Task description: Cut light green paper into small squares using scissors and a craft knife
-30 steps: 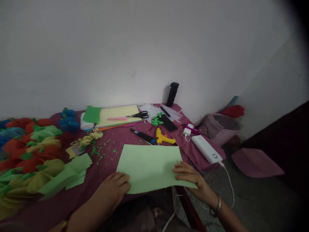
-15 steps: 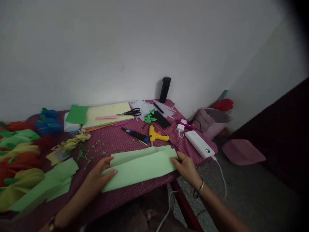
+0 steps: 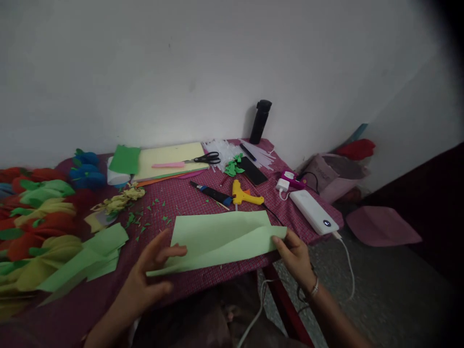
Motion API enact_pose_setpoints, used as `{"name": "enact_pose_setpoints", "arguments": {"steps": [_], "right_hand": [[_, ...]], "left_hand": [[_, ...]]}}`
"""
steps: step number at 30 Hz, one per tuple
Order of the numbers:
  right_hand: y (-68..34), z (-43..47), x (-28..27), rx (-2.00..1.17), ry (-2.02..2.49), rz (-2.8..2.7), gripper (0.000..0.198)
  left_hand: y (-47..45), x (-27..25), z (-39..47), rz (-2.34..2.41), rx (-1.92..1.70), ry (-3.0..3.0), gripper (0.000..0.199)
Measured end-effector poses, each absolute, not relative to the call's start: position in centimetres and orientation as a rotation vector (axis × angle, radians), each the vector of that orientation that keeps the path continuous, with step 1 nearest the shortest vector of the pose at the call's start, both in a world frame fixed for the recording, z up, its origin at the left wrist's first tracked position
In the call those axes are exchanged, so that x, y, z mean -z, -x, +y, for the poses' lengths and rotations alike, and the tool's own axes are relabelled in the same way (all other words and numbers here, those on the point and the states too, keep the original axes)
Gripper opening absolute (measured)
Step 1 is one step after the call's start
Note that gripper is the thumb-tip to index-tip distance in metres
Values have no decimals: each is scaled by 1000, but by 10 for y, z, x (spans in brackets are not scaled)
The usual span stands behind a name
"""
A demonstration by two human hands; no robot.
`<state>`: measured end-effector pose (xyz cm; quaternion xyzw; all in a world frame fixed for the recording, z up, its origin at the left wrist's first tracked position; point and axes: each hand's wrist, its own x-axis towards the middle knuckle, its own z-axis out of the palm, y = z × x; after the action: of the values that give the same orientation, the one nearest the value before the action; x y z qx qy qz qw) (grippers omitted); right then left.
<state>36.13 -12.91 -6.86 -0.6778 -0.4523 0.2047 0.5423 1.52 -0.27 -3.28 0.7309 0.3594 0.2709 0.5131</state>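
The right hand [image 3: 297,258] is pinching one end of the pale green sheet [image 3: 221,232] at the surface's [image 3: 179,193] near edge, while the left hand [image 3: 145,275] is spreading its fingers wide at the other, contact unclear. The sheet is looking light, flexible and easily creased, probably favouring gentle corner pinches.

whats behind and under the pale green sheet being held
Behind the pale green sheet, a yellow glue gun and a blue and black cutter lie on the checked cloth, which shows along the sheet's near edge. Anything directly beneath the sheet is covered.
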Motion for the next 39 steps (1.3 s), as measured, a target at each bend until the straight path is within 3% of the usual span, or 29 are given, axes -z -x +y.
{"name": "enact_pose_setpoints", "arguments": {"steps": [2,5,11,19,24,31,39], "right_hand": [[-363,-134,70,-467,1584,-1032,21],[-363,-136,73,-402,1604,-996,19],[-348,-131,73,-295,1786,-1081,21],[-347,-121,67,-323,1890,-1119,23],[-353,-107,61,-250,1989,-1202,24],[-348,-105,60,-65,2229,-1430,26],[-344,-105,61,43,2329,-1502,28]], "left_hand": [[-11,35,-3,744,-541,-2021,72],[-8,44,0,683,-536,-2321,31],[7,62,-6,887,-591,-2446,18],[-6,45,-12,1367,-459,-2055,35],[-23,40,5,1480,-332,-2189,30],[-33,26,7,1583,170,-2354,22],[-32,21,8,1649,213,-2352,25]]}}
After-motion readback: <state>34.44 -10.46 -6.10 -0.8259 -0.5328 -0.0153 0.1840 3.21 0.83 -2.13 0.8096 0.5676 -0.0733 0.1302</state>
